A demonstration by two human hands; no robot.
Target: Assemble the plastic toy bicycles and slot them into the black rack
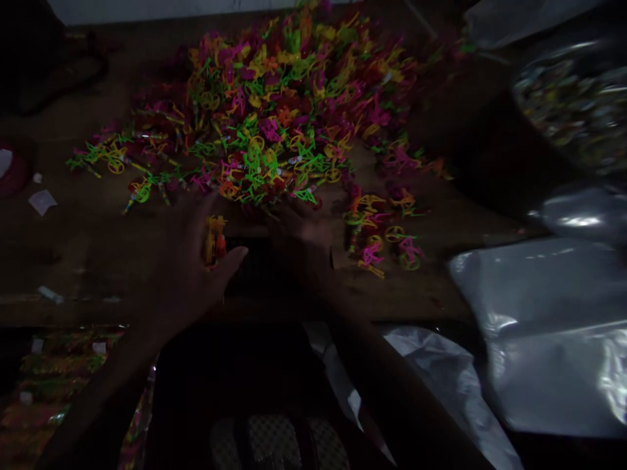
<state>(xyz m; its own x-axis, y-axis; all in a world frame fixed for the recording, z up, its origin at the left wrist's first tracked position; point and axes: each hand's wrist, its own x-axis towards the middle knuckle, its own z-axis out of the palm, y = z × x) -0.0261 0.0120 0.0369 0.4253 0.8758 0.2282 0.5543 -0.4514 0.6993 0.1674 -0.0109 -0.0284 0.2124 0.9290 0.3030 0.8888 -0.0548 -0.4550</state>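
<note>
A big heap of small neon plastic pieces point(279, 111) in pink, green, yellow and orange covers the far middle of a dark wooden table point(88, 261). My left hand point(193, 258) rests at the heap's near edge, its fingers curled round a small bunch of yellow and orange pieces point(214, 240). Just to the right, my right hand point(306, 225) lies with its fingers reaching into the near edge of the heap; the dim light hides whether it holds anything.
Clear plastic bags point(548, 339) lie at the right, one further back filled with pieces point(573, 104). Scraps of white paper point(42, 201) sit at the left. Packed colourful items point(53, 372) lie below the table's near left edge.
</note>
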